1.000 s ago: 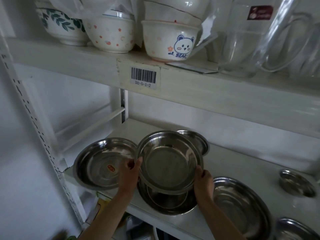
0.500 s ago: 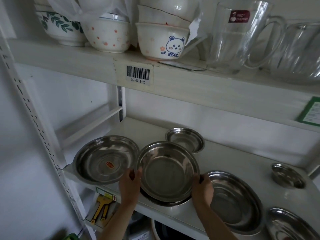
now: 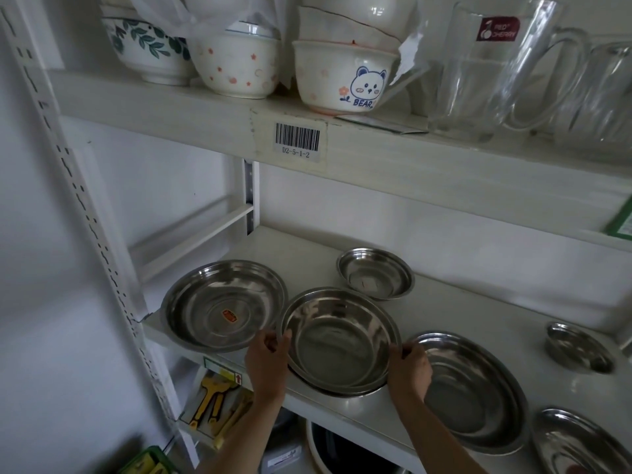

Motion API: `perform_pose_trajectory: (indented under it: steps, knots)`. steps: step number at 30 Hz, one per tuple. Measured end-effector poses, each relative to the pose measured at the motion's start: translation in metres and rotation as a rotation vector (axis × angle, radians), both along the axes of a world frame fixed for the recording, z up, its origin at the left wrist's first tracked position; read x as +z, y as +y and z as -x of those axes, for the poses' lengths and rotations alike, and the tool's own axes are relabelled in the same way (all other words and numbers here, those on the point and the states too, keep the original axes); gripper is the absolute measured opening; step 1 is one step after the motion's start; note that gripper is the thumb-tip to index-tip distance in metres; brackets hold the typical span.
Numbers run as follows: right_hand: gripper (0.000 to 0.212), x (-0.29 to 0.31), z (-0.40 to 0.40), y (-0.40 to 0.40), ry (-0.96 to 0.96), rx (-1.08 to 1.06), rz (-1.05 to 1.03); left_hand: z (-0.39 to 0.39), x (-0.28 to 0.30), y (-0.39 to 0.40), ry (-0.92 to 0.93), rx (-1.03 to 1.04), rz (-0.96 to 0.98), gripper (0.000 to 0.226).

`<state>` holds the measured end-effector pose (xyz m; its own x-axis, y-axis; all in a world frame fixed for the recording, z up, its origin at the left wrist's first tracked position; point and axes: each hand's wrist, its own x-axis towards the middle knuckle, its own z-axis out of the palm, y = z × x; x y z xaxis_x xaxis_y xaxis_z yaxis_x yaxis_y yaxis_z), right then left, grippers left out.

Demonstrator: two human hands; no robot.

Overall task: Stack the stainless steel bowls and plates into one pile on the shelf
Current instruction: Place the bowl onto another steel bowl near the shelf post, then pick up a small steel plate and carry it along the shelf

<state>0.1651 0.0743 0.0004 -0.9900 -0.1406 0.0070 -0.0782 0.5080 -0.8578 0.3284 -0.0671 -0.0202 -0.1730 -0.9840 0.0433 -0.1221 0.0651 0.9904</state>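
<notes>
While one second ago the person held a steel plate in the air above another plate, now this steel plate (image 3: 337,338) sits down inside the lower plate (image 3: 345,391), and only a thin edge of the lower one shows under its front rim. The two make a small pile near the front edge of the lower shelf (image 3: 455,313). The left hand (image 3: 268,362) grips the left rim of the upper plate, with the thumb on the rim and the fingers curled below. The right hand (image 3: 408,369) grips the right rim in the same way, so both hands are closed on the plate and not spread. The big plate with a red sticker (image 3: 224,304) lies just left of the pile, and its rim is very near or touching the pile. A small steel bowl (image 3: 376,273), which was half hidden behind the lifted plate before, is now fully seen behind the pile. A wide plate (image 3: 478,391) lies just right of the right hand. Farther right stand a little bowl (image 3: 578,347) and one more plate (image 3: 578,443) at the corner of the view.
</notes>
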Motion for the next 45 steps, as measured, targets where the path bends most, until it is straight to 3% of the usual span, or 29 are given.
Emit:
perform_pose_trajectory:
  steps: [21, 27, 31, 35, 39, 45]
  knots:
    - [0.027, -0.002, 0.001, 0.0, -0.035, -0.039, -0.007, 0.002, -0.004, 0.002, -0.061, 0.01, 0.111, 0.023]
    - [0.019, -0.001, 0.008, 0.001, -0.045, -0.061, 0.032, -0.001, -0.008, -0.002, -0.227, 0.039, 0.127, 0.027]
    - [0.019, -0.001, 0.017, 0.006, -0.081, -0.09, 0.059, -0.002, 0.0, -0.002, -0.16, 0.06, 0.115, 0.027]
    - [0.02, -0.003, 0.024, 0.011, -0.082, -0.113, 0.089, 0.007, 0.016, -0.001, -0.034, -0.027, 0.149, 0.015]
    - [0.025, 0.008, 0.035, 0.007, -0.082, -0.135, 0.16, 0.031, 0.03, -0.002, 0.055, -0.217, 0.149, 0.021]
    - [0.03, 0.026, 0.065, -0.015, -0.071, -0.085, 0.207, 0.087, 0.053, -0.02, -0.026, -0.328, 0.243, 0.023]
